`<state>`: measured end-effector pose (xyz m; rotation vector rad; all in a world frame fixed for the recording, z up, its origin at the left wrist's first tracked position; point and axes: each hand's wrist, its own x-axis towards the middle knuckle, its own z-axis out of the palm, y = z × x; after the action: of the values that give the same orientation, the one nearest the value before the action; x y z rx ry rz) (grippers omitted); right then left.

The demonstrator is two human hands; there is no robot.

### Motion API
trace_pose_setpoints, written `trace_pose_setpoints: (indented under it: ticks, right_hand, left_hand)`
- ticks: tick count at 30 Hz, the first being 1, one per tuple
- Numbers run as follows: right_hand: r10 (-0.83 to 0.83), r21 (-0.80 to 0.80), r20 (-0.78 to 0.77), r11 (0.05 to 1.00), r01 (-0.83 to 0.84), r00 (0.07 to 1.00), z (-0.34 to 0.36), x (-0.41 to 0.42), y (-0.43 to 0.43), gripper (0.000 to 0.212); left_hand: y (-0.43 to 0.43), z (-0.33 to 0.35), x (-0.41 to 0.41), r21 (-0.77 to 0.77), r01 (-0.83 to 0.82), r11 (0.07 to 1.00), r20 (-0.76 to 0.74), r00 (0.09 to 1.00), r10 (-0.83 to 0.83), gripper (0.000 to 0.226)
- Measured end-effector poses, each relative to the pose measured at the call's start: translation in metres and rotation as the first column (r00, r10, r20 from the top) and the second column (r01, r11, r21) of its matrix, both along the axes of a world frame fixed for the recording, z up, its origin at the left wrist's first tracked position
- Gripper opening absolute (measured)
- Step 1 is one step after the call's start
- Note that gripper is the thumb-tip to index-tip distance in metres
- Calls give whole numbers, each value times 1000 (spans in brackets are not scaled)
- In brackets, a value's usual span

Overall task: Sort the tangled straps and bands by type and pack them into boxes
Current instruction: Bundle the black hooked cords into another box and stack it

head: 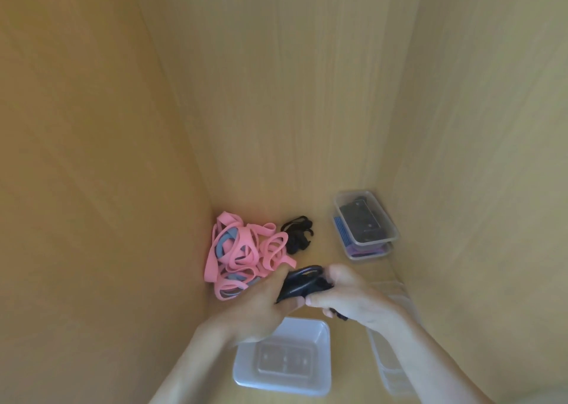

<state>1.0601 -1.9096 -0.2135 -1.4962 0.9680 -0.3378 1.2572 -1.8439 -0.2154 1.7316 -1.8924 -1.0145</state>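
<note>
A black strap with a ring is held between both hands above the wooden floor. My left hand grips its left part; my right hand pinches its right part, and a black end hangs below the right palm. A tangle of pink and blue-grey bands lies in the left corner. A small heap of thin black bands sits just right of it. An empty clear box stands below my hands.
Two stacked clear boxes stand at the back right; the upper holds black straps, the lower shows blue and purple ones. A clear lid or box lies along the right wall. Wooden walls close in on left, back and right.
</note>
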Motion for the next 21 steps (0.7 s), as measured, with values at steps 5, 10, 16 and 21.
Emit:
trace_pose_setpoints:
  ticks: [5, 10, 16, 21]
  right_hand:
    - [-52, -11, 66, 999, 53, 996, 13, -12, -9, 34]
    - [-72, -111, 104, 990, 84, 992, 27, -24, -13, 19]
    - [-115, -45, 312, 990, 135, 943, 36, -41, -22, 15]
    - [-81, -158, 340, 977, 142, 937, 41, -34, -25, 16]
  left_hand:
    - [0, -2, -10, 178, -114, 977, -426, 886, 181, 25]
    - [0, -1, -10, 304, -190, 933, -580, 740, 340, 37]
    - [4, -6, -6, 366, -97, 926, -527, 798, 292, 48]
    - [5, 14, -23, 435, -43, 900, -450, 855, 258, 19]
